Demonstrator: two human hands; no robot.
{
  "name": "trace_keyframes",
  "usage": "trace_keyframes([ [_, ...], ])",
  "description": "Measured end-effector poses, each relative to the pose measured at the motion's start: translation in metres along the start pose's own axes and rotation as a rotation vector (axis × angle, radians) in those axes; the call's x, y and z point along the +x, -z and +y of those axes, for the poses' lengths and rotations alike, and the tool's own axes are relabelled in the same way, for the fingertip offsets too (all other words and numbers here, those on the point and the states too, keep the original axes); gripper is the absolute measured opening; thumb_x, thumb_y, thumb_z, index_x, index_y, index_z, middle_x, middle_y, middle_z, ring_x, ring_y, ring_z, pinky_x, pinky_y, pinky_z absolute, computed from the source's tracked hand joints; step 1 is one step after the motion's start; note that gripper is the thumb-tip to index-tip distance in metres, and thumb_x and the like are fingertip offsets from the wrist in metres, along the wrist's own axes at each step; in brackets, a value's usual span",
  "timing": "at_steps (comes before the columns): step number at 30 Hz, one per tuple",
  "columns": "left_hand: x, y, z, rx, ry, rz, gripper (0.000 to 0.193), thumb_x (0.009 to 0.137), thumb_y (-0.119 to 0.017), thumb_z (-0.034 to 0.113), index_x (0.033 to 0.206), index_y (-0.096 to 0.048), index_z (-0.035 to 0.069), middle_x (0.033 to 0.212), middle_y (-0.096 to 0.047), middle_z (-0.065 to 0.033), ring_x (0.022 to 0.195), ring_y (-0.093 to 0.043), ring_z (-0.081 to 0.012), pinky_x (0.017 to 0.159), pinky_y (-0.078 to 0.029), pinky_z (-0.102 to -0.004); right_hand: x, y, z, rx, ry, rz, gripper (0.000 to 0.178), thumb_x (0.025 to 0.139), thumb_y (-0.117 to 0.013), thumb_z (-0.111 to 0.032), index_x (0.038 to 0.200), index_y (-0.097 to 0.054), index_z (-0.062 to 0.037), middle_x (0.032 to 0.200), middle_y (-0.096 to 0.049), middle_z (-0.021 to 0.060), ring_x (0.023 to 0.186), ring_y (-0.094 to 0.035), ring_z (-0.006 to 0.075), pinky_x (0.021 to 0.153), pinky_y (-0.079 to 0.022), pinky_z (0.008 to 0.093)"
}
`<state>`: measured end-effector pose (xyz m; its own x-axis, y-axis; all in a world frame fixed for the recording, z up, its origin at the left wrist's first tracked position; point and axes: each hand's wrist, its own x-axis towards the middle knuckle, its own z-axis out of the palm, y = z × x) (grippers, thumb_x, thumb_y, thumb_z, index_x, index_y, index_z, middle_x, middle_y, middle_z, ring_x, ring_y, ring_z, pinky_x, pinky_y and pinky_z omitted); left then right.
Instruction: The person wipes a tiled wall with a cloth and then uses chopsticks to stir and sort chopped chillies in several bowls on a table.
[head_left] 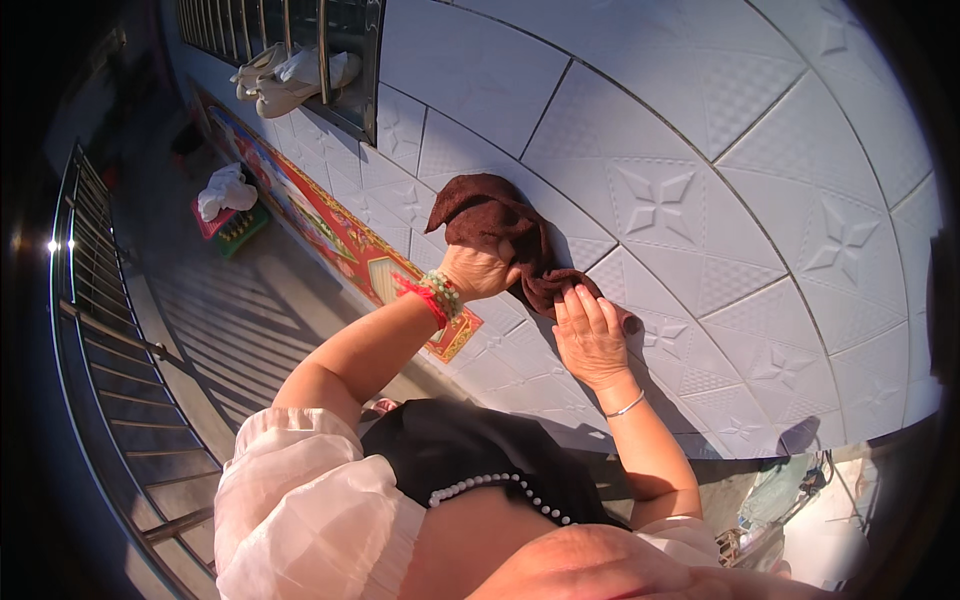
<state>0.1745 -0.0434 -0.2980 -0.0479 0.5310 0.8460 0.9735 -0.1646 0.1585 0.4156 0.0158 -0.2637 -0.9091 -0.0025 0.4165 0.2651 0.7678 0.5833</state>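
Observation:
A dark brown cloth (492, 205) lies bunched and twisted against the white tiled wall (660, 200). My left hand (480, 268) is closed on its thicker, upper part, with the fingers mostly hidden in the folds. On the wrist are a beaded bracelet (443, 292) and a red band. My right hand (592, 340) grips the narrower lower end, its fingers laid over the cloth and a bit of it sticking out beside them. The right thumb is hidden. A thin silver bangle (626, 404) circles that wrist.
White shoes (285, 85) sit on a barred window ledge at the upper left. A red decorated panel (330, 215) runs along the low wall. A metal railing (110, 370) stands at left, near red and green baskets (240, 230). Assorted items (800, 500) lie at lower right.

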Motion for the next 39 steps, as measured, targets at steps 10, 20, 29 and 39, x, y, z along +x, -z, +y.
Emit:
trace_keyframes([
  [10, -0.051, -0.007, 0.021, -0.103, 0.396, -0.338, 0.035, 0.079, -0.062, 0.030, 0.097, -0.062, 0.001, 0.094, -0.057, -0.0245, 0.095, -0.053, -0.0400, 0.081, -0.041, -0.0518, 0.005, -0.011, -0.014, 0.073, 0.143, -0.058, 0.022, 0.079, -0.060, -0.017, 0.099, -0.063, -0.0101, 0.120, -0.054, 0.0033, 0.108, -0.049, 0.0193, 0.088, -0.040, 0.0342],
  [20, 0.190, 0.065, 0.086, -0.232, -0.202, 0.351, 0.032, 0.078, -0.062, 0.032, 0.094, -0.066, 0.004, 0.093, -0.063, -0.0157, 0.087, -0.061, -0.0327, 0.074, -0.050, -0.0432, 0.025, 0.168, 0.150, -0.580, -0.093, 0.204, 0.027, 0.084, -0.059, -0.007, 0.110, -0.062, -0.0134, 0.121, -0.056, 0.0030, 0.102, -0.054, 0.0188, 0.079, -0.044, 0.0318],
  [29, 0.361, 0.179, 0.073, 0.089, -0.368, 0.488, 0.050, 0.089, -0.049, 0.038, 0.121, -0.052, 0.000, 0.121, -0.045, -0.0345, 0.100, -0.054, -0.0450, 0.088, -0.043, -0.0493, 0.129, 0.222, 0.222, -0.506, -0.211, 0.518, 0.059, 0.077, -0.059, -0.014, 0.135, -0.046, -0.0140, 0.145, -0.039, 0.0045, 0.130, -0.040, 0.0229, 0.110, -0.031, 0.0375],
  [39, 0.321, 0.143, 0.010, 0.125, -0.303, 0.650, 0.047, 0.085, -0.058, 0.030, 0.118, -0.053, -0.003, 0.113, -0.050, -0.0329, 0.102, -0.050, -0.0471, 0.090, -0.041, -0.0480, 0.154, 0.206, 0.169, -0.434, -0.278, 0.210, 0.061, 0.068, -0.073, -0.030, 0.125, -0.058, -0.0160, 0.145, -0.033, 0.0154, 0.130, -0.034, 0.0330, 0.102, -0.030, 0.0510],
])
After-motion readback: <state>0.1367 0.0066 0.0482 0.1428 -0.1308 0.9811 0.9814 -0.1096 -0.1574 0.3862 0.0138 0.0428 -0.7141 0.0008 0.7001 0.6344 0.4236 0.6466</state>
